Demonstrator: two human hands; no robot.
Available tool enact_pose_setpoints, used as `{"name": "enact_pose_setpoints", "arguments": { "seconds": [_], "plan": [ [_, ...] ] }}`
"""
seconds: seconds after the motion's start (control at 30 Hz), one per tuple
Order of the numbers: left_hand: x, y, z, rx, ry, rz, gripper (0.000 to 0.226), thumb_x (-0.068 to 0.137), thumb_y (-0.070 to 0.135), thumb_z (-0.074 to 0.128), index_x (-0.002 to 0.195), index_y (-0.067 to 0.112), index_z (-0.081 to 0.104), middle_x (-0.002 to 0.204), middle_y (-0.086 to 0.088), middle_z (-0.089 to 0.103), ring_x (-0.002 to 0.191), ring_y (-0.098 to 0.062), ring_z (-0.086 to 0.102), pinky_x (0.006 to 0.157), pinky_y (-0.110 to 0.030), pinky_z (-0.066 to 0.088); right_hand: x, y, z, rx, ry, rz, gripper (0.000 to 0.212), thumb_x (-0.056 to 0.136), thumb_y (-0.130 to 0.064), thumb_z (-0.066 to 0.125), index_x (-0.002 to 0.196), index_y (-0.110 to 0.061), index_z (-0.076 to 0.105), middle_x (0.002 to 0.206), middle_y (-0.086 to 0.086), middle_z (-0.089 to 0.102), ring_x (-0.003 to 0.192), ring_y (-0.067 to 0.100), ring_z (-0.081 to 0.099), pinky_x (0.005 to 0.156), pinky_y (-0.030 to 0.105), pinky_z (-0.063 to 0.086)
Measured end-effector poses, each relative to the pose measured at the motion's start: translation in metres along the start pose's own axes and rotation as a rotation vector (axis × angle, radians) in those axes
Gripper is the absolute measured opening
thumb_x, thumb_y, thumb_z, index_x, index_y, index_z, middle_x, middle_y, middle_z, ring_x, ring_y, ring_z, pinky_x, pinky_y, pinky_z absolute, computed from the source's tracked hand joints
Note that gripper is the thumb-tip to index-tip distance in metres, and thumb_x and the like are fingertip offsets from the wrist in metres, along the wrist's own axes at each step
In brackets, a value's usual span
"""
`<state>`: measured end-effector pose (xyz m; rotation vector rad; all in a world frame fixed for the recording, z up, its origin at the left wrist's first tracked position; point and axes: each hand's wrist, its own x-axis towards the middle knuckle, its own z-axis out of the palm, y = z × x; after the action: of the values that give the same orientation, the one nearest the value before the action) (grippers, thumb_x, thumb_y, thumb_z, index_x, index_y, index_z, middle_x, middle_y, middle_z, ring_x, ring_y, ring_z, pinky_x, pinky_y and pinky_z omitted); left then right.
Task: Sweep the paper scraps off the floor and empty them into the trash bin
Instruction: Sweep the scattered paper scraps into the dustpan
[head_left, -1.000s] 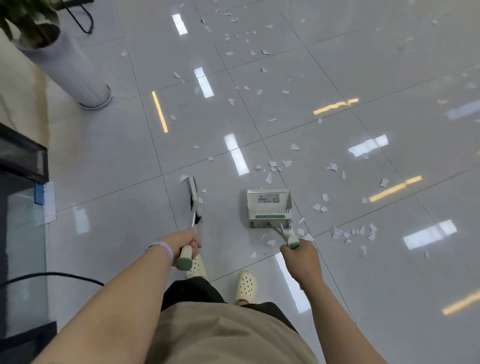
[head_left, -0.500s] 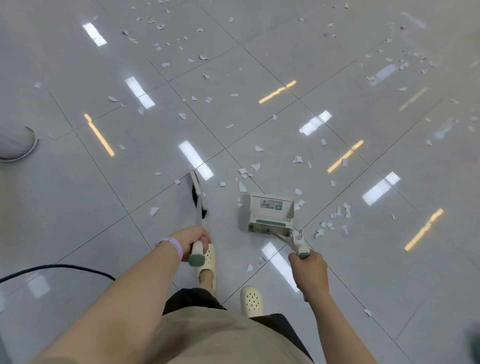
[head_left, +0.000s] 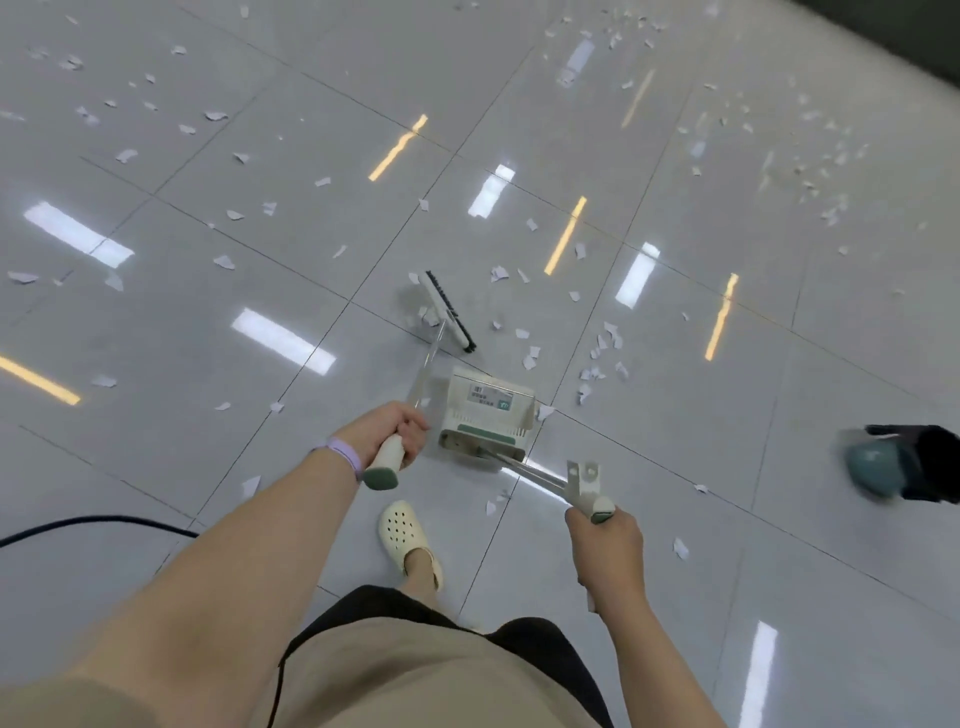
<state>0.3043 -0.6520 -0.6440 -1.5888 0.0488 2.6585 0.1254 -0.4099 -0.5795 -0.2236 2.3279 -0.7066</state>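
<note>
White paper scraps (head_left: 605, 345) lie scattered over the glossy grey tiled floor, thickest just right of the tools and at the far right. My left hand (head_left: 388, 428) grips the handle of a long broom whose black-bristled head (head_left: 448, 313) rests on the floor ahead of me. My right hand (head_left: 605, 538) grips the handle of a white dustpan (head_left: 488, 410), which stands on the floor between the broom head and my feet. No trash bin is in view.
A black cable (head_left: 98, 522) curves across the floor at the left. Another person's teal shoe and dark trouser leg (head_left: 901, 465) stand at the right edge. My cream clog (head_left: 402, 530) is planted just behind the dustpan.
My view has swung to the right. The broom head has moved forward and right, now ahead of the dustpan rather than to its left. The pot at the left has left view.
</note>
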Motion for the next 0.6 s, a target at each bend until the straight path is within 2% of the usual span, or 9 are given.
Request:
{"name": "enact_pose_setpoints", "arguments": {
  "seconds": [0.13,0.3,0.47,0.6],
  "plan": [
    [-0.001,-0.022,0.001,0.228,0.064,-0.061,0.029,0.093,-0.002,0.044,0.071,0.015,0.035,0.048,0.005,0.032,0.029,-0.004,0.032,0.027,-0.015,0.029,-0.024,0.021,-0.006,0.096,0.077,0.054,0.023,0.080,-0.011,0.055,0.066,-0.012,0.037,0.057,0.002,0.033,0.056,0.021,0.029,0.053,0.032,0.032],
    [-0.012,-0.066,-0.006,0.433,0.063,-0.165,0.030,0.089,-0.004,0.047,0.068,0.015,0.039,0.054,0.004,0.035,0.033,-0.006,0.034,0.032,-0.013,0.031,-0.066,0.072,-0.018,0.196,0.235,0.149,0.019,0.080,-0.011,0.054,0.068,-0.010,0.040,0.061,0.006,0.036,0.057,0.022,0.033,0.052,0.033,0.034],
    [-0.025,-0.133,-0.012,0.819,0.138,-0.299,0.022,0.088,-0.005,0.052,0.074,0.012,0.045,0.062,0.000,0.039,0.037,-0.008,0.037,0.034,-0.015,0.033,-0.118,0.135,-0.022,0.352,0.385,0.283,0.017,0.081,-0.013,0.056,0.076,0.003,0.053,0.061,0.009,0.046,0.054,0.024,0.041,0.050,0.033,0.038],
    [-0.026,-0.181,-0.027,1.068,0.162,-0.423,0.022,0.086,-0.003,0.054,0.072,0.012,0.046,0.059,0.000,0.041,0.036,-0.007,0.037,0.032,-0.016,0.032,-0.166,0.184,-0.015,0.423,0.446,0.394,0.016,0.082,-0.014,0.056,0.071,-0.003,0.051,0.060,0.009,0.047,0.052,0.024,0.042,0.050,0.032,0.037]
  ]
}}
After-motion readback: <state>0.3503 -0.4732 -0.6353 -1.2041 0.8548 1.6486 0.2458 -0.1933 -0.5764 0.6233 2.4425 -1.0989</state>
